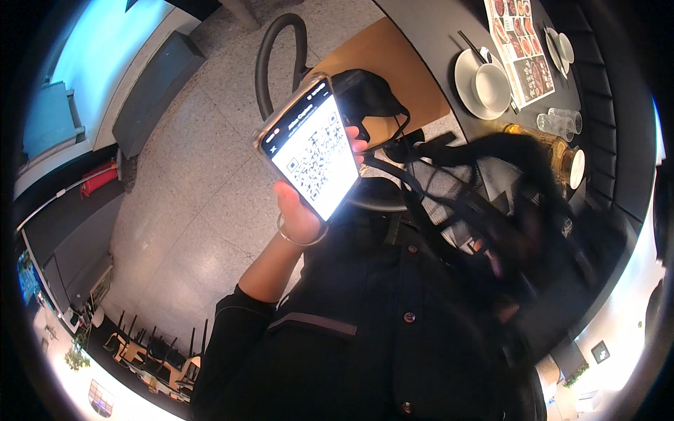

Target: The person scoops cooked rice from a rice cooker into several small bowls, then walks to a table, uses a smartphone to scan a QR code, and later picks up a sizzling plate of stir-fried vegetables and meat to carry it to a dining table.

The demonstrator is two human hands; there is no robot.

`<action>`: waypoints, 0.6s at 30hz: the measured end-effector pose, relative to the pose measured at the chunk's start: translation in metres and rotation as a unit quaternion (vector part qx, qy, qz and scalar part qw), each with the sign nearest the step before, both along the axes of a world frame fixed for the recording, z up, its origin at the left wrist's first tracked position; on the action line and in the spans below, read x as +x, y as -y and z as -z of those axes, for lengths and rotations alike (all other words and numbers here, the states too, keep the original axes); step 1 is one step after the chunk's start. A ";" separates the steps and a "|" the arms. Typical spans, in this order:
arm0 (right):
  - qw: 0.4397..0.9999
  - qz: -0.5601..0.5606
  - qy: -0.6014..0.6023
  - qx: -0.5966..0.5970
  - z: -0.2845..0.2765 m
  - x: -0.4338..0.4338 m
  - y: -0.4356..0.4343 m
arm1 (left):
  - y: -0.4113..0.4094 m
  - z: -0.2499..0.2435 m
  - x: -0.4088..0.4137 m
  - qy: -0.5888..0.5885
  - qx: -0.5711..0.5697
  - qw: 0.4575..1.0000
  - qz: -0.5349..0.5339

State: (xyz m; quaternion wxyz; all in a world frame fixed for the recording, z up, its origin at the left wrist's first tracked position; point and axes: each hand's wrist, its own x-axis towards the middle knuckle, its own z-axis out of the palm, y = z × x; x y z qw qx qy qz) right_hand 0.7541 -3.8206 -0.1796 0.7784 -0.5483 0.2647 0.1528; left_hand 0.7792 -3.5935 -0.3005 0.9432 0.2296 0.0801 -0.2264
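My left hand [300, 216], with a thin bangle at its wrist, holds a smartphone [321, 152] in a clear case. The lit screen shows a square printed-style code. Thumb and fingertips grip the phone's two long edges. On my right side, a blurred tangle of black straps and dark fabric [505, 210], seemingly a bag, hangs in front of the table. My right hand is out of view or lost in that dark blur. Beyond the phone, a black cloth item [363, 94] with a thin strap lies on a tan seat panel [410, 68].
The black table [437, 31] bears a white plate [463, 84] with a bowl [492, 87], chopsticks [471, 44], a picture menu [526, 58], upside-down-looking glasses [555, 126] and an amber container [558, 152]. A curved black chair frame [260, 68] stands on the speckled floor [184, 210]. A fire extinguisher [100, 178] is at left.
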 end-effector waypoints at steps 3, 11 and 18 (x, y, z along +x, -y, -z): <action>0.999 0.003 -0.038 0.013 0.012 0.013 -0.013 | 0.002 0.002 0.001 0.032 0.031 0.999 -0.022; 0.992 -0.061 -0.102 0.038 0.094 0.009 -0.007 | 0.003 0.014 0.002 0.062 0.027 0.997 -0.034; 0.995 -0.055 -0.080 0.037 0.115 0.013 -0.001 | -0.009 0.024 0.008 0.045 0.016 0.997 -0.062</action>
